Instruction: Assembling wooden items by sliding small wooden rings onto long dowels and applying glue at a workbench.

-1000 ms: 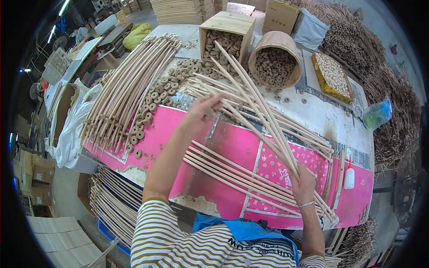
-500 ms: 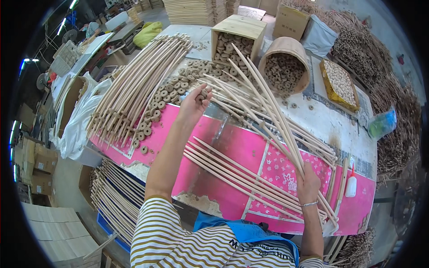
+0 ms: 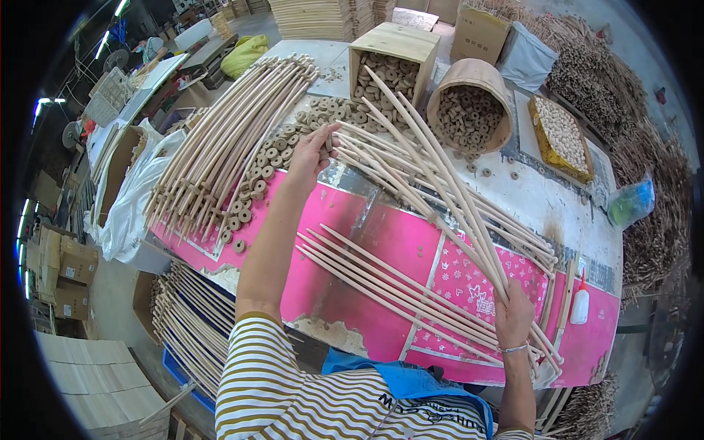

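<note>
My left hand [image 3: 314, 155] is closed around small round wooden rings [image 3: 328, 147], partly hidden by its fingers. Its fingertips are beside the far ends of several thin wooden sticks [image 3: 381, 165]; whether they touch is unclear. My right hand [image 3: 515, 315] grips several long wooden sticks [image 3: 458, 187] near their lower ends, and these slant up and away to the left. Under them more sticks lie across the table. Closer to me, a row of loose sticks [image 3: 396, 293] rests on the pink sheet. Many loose rings [image 3: 275, 155] are heaped left of my left hand.
A large bundle of sticks fitted with rings [image 3: 227, 139] lies at left. At the back are a wooden box [image 3: 396, 38] and a round tub [image 3: 473, 73] of rings, plus a yellow tray [image 3: 561, 139] of small pale pieces. A white glue bottle [image 3: 579, 304] is at right.
My left hand has shifted slightly up and left, its fingers drawn closer together. My right hand has moved a little right and down, and its sticks' far tips have swung slightly left.
</note>
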{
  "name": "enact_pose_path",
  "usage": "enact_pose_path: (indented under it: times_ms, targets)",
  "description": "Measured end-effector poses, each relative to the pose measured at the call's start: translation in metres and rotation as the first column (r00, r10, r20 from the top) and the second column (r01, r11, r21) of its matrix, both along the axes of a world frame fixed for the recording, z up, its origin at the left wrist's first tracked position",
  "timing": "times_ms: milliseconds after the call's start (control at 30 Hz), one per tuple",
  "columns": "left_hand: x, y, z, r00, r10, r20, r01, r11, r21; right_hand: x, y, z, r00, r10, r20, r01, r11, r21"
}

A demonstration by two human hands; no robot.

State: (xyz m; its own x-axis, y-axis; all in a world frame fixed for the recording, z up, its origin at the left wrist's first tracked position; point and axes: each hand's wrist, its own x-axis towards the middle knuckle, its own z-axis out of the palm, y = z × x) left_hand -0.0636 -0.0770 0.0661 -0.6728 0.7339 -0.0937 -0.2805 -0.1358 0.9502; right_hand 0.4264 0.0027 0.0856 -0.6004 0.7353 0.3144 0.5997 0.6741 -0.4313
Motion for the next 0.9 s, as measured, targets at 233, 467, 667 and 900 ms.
enact_pose_path:
  times_ms: [233,467,667,900]
  targets:
    - [-0.005,-0.003,0.006,0.984,0.102,-0.149,-0.112,0.991,-0.066,-0.002,0.005,-0.005,1.000,0.011,-0.001,-0.011,1.000,0.014]
    - [0.001,0.012,0.025,1.000,-0.011,0.000,0.011,0.999,-0.038,-0.004,0.004,-0.009,0.998,0.052,0.041,-0.054,0.997,0.051]
    - [0.011,0.016,0.027,1.000,-0.017,-0.024,0.016,0.999,-0.044,-0.006,0.003,-0.010,0.993,0.064,0.097,-0.071,0.995,0.070]
    - [0.019,0.017,0.028,0.988,-0.137,-0.068,0.141,0.989,0.047,-0.007,0.010,-0.016,0.990,0.073,0.120,-0.078,0.996,0.033]
